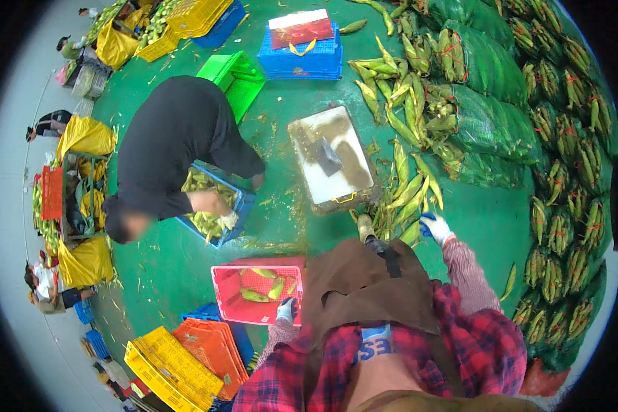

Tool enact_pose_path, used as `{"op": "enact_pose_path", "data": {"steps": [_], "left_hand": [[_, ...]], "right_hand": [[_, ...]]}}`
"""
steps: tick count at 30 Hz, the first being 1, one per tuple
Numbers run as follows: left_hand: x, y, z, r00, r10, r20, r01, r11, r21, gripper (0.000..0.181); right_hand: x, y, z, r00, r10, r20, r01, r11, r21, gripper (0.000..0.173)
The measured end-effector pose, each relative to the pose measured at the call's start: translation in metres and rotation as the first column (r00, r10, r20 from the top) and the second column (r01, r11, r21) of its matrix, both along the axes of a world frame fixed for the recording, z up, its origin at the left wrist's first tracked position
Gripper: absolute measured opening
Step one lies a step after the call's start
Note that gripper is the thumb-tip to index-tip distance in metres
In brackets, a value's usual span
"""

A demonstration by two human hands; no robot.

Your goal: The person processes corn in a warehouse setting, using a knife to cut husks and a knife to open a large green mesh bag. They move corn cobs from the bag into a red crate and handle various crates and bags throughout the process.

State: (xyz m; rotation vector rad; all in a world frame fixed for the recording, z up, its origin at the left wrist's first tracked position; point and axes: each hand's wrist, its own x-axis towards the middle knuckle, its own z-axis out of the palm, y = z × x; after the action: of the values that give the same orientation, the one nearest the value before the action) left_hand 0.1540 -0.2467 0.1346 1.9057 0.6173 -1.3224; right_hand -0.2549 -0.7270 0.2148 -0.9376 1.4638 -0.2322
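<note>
My left hand (287, 310), in a white and blue work glove, is at the near right corner of a pink-red plastic crate (221, 296). Its fingers are partly hidden, so I cannot tell whether they grip the rim. Inside the crate lie several green corn ears (276, 288). My right hand (435, 228), gloved the same way, reaches out over the floor with its fingers apart. Nothing shows in it. It is nearest to a pile of corn ears in husk (409, 203). Beyond the pile, a cleaver-like flat blade (328, 156) lies on a soiled white board (314, 180).
A co-worker (175, 129) bends over a blue crate (244, 211) of corn. Green mesh sacks (494, 118) of corn are stacked at right. Yellow crates (172, 368) and orange crates (211, 355) stand lower left. A green crate (242, 85) and a blue crate (301, 59) are farther off.
</note>
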Motion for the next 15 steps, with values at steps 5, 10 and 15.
{"op": "enact_pose_path", "data": {"steps": [5,10,15], "left_hand": [[-0.004,-0.094,-0.003,0.981,-0.194,0.026,0.193,0.945,-0.264,0.033],[0.071,-0.148,0.012,0.973,-0.231,-0.001,0.224,0.947,-0.229,0.039],[0.138,-0.17,0.013,0.995,-0.056,0.081,0.072,0.975,-0.212,0.038]], "right_hand": [[-0.006,-0.068,-0.016,0.973,0.108,-0.206,-0.117,0.993,-0.032,0.028],[0.023,-0.046,-0.021,0.982,0.016,-0.188,-0.004,0.998,0.067,0.028],[0.024,0.002,-0.009,0.976,-0.081,-0.202,0.128,0.964,0.232,0.018]]}}
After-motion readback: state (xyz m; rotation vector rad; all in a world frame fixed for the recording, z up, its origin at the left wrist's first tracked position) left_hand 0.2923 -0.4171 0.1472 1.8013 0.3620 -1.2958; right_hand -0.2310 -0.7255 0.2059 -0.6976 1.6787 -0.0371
